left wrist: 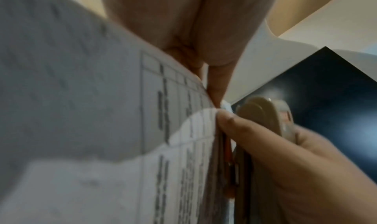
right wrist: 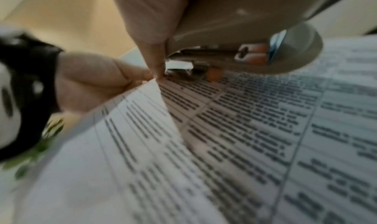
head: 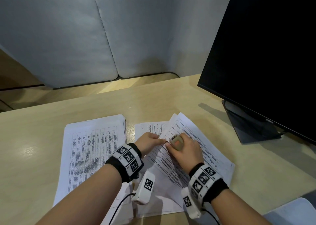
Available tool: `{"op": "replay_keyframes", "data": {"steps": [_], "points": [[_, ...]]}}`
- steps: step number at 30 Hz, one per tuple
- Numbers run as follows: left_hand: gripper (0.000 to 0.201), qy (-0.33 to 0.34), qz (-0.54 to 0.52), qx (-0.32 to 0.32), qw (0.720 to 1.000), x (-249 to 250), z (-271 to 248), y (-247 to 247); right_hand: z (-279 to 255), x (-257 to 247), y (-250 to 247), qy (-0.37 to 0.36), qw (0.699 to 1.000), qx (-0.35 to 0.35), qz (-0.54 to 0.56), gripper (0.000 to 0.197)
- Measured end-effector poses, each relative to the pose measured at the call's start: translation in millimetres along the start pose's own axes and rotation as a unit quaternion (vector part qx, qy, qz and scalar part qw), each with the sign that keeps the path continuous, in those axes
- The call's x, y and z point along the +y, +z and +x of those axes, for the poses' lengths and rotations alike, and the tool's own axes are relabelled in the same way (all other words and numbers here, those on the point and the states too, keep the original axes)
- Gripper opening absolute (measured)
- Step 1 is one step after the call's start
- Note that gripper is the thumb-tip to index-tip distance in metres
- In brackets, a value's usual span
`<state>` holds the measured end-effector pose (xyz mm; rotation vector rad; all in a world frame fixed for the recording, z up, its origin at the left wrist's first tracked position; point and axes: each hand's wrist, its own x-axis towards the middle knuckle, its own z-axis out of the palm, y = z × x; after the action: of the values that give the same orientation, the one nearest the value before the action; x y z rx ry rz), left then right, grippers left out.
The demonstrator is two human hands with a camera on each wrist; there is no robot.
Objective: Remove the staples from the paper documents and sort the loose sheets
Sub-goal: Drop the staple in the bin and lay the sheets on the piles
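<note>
Document (head: 193,149) near desk (head: 34,139) front edge: corner pinched by left hand (head: 148,143), steadied for remover (head: 177,142) clenched in right hand (head: 188,149).

Both forearms enter from the lower edge of the head view and converge at centre frame, each wrist wearing a black band with marker tags. Left hand (head: 149,143): back up, thumb and forefinger pinched together, tips pointing right. Right hand (head: 185,149): just right of it, fingers curled round a small tool, thumb tip nearly meeting the left fingertips (right wrist: 142,75).
</note>
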<state>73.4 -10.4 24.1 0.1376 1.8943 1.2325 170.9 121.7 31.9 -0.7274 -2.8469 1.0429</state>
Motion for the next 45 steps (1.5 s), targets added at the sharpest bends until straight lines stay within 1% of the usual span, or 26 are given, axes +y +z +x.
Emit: {"op": "replay_keyframes", "data": {"steps": [2, 3, 6, 8, 10, 13, 16, 18, 20, 22, 27, 28, 30, 31, 32, 33, 34, 36, 37, 38, 39, 41, 42, 43, 44, 45], "points": [[0.041, 0.007, -0.001, -0.032, 0.999, -1.9, -1.5, -3.9, 4.3, 6.3, 3.4, 0.038, 0.996, -0.013, 0.074, 0.034], [0.041, 0.018, 0.013, -0.039, 0.999, -2.1, -2.7, -5.0, 6.7, 8.9, 4.5, 0.051, 0.993, -0.026, 0.102, 0.033], [0.013, 0.05, 0.061, -0.022, 0.997, -0.4, -5.4, -4.8, 12.4, 9.9, 4.5, 0.079, 0.982, -0.073, 0.155, 0.031], [0.007, 0.067, 0.088, -0.025, 0.994, 1.5, -6.1, -4.7, 14.4, 9.4, 4.7, 0.088, 0.973, -0.094, 0.194, 0.033], [0.008, 0.074, 0.125, -0.037, 0.989, 1.6, -4.7, -6.7, 13.3, 9.9, 6.0, 0.113, 0.951, -0.112, 0.266, 0.03], [0.007, 0.06, 0.198, -0.027, 0.978, -0.9, -3.9, -12.8, 12.8, 13.0, -0.2, 0.163, 0.9, -0.134, 0.382, 0.019], [0.012, 0.061, 0.216, -0.001, 0.975, -6.4, -5.1, -17.2, 13.7, 22.7, -20.5, 0.207, 0.884, -0.109, 0.404, 0.021], [0.01, 0.072, 0.217, 0.022, 0.973, -10.6, -6.0, -19.2, 12.4, 38.1, -32.1, 0.255, 0.87, -0.027, 0.421, 0.023], [0.006, 0.087, 0.218, 0.033, 0.972, -16.8, -3.7, -21.5, 5.4, 60.1, -45.0, 0.329, 0.832, 0.075, 0.441, 0.026], [0.005, 0.099, 0.233, 0.036, 0.967, -22.1, -1.2, -24.7, -9.5, 84.8, -59.6, 0.386, 0.775, 0.169, 0.47, 0.03], [0.011, 0.138, 0.236, 0.017, 0.962, -27.7, 0.4, -29.3, -68.2, 162.4, -97.0, 0.504, 0.59, 0.386, 0.499, 0.034], [0.01, 0.138, 0.238, 0.016, 0.961, -28.7, 2.1, -30.2, -81.7, 180.9, -101.1, 0.518, 0.584, 0.398, 0.482, 0.038], [0.009, 0.14, 0.248, 0.018, 0.959, -31.0, 8.2, -32.5, -104.0, 224.6, -101.7, 0.528, 0.542, 0.397, 0.519, 0.047], [0.008, 0.139, 0.249, 0.017, 0.958, -32.5, 11.5, -33.1, -116.0, 241.2, -100.7, 0.55, 0.542, 0.386, 0.505, 0.052], [0.006, 0.135, 0.249, 0.015, 0.959, -33.1, 14.0, -32.8, -127.0, 246.3, -102.3, 0.548, 0.58, 0.365, 0.479, 0.051], [0.004, 0.133, 0.253, 0.015, 0.958, -34.1, 16.6, -32.3, -136.4, 246.3, -105.1, 0.541, 0.607, 0.351, 0.465, 0.047], [0.003, 0.131, 0.26, 0.018, 0.956, -34.3, 18.2, -31.7, -143.4, 239.5, -107.4, 0.538, 0.621, 0.349, 0.451, 0.046], [0.004, 0.131, 0.277, 0.018, 0.952, -32.9, 19.5, -30.6, -148.8, 230.2, -112.9, 0.569, 0.6, 0.325, 0.458, 0.049], [0.009, 0.131, 0.277, 0.015, 0.952, -32.1, 19.3, -30.6, -149.4, 230.3, -112.4, 0.58, 0.586, 0.329, 0.461, 0.05], [0.018, 0.131, 0.277, 0.014, 0.952, -30.4, 18.5, -30.5, -149.4, 225.3, -113.8, 0.584, 0.591, 0.317, 0.456, 0.051], [0.024, 0.132, 0.277, 0.013, 0.952, -28.7, 17.5, -30.0, -147.4, 225.7, -118.5, 0.594, 0.575, 0.31, 0.471, 0.05], [0.017, 0.135, 0.284, 0.012, 0.949, -24.4, 13.2, -26.4, -137.8, 227.2, -122.0, 0.615, 0.576, 0.301, 0.446, 0.046], [0.007, 0.132, 0.286, 0.011, 0.949, -20.0, 9.4, -22.6, -136.1, 228.4, -120.9, 0.612, 0.592, 0.312, 0.421, 0.038], [0.003, 0.136, 0.284, 0.008, 0.949, -16.9, 6.6, -19.4, -131.6, 227.2, -120.1, 0.614, 0.623, 0.318, 0.366, 0.03], [0.004, 0.137, 0.288, 0.008, 0.948, -13.0, 2.5, -17.6, -124.8, 223.2, -117.7, 0.605, 0.661, 0.32, 0.309, 0.029], [0.007, 0.139, 0.287, 0.007, 0.948, -10.8, 0.8, -16.1, -119.2, 220.2, -117.0, 0.58, 0.686, 0.348, 0.268, 0.035]]}}
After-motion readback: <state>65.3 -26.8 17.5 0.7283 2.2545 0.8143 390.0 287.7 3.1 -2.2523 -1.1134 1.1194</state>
